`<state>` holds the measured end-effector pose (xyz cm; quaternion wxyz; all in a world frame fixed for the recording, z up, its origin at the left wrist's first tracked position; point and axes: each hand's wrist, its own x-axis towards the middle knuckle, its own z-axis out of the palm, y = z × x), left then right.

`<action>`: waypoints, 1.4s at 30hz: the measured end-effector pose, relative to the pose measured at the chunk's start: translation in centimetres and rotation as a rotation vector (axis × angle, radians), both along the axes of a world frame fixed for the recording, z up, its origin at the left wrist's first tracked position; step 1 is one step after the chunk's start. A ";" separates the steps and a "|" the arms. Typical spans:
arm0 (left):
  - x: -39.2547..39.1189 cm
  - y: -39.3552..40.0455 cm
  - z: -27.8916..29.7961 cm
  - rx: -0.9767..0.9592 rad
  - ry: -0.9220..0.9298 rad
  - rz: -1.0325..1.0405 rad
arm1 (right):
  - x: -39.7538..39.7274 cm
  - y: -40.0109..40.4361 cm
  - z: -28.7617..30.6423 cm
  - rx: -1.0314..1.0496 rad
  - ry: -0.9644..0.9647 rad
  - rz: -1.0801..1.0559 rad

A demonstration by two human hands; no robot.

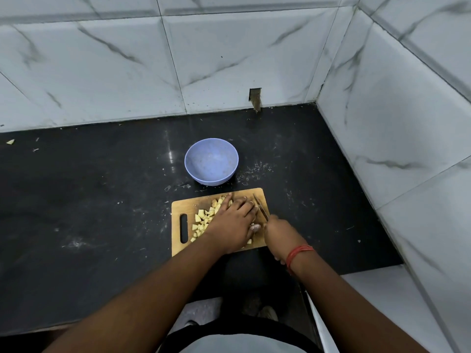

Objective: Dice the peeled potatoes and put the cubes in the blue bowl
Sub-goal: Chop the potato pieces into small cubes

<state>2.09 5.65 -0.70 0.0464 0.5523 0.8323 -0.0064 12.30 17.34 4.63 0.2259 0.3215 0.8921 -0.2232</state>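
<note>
— Both hands are low over the cutting board [257, 192], nearest me. My right hand [277, 234] is curled round the handle of a knife [260, 206], blade pointing away along the board's right side. My left hand [235, 220] lies flat, fingers fairly straight, pressing on the potato; I can't tell how much uncut potato sits under it.

— Which step are you on?

— Dicing, I'd say, well along. A heap of potato cubes [202, 220] sits on the board just left of my left hand, pale yellow, uneven in size, some more wedge than cube.

— And the next move?

— Probably finishing whatever is under my palm, then gathering. I'd want my fingertips tucked back from the blade.

— The bowl?

— Blue bowl [211, 161] stands upright on the dark tabletop [89, 200] just beyond the board's far edge, nothing in it yet. Transfer hasn't begun.
</note>
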 end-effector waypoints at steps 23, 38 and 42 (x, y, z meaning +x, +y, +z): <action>0.6 0.3 0.8 -0.061 -0.020 0.034 | -4.0 -0.7 1.8 -0.094 -0.214 -0.164; 0.6 0.3 0.5 -0.064 -0.096 0.080 | 4.1 -0.8 -0.2 -0.027 -0.104 -0.068; 0.4 0.0 0.4 -0.053 -0.102 0.069 | 3.3 -0.7 0.5 -0.012 -0.036 -0.055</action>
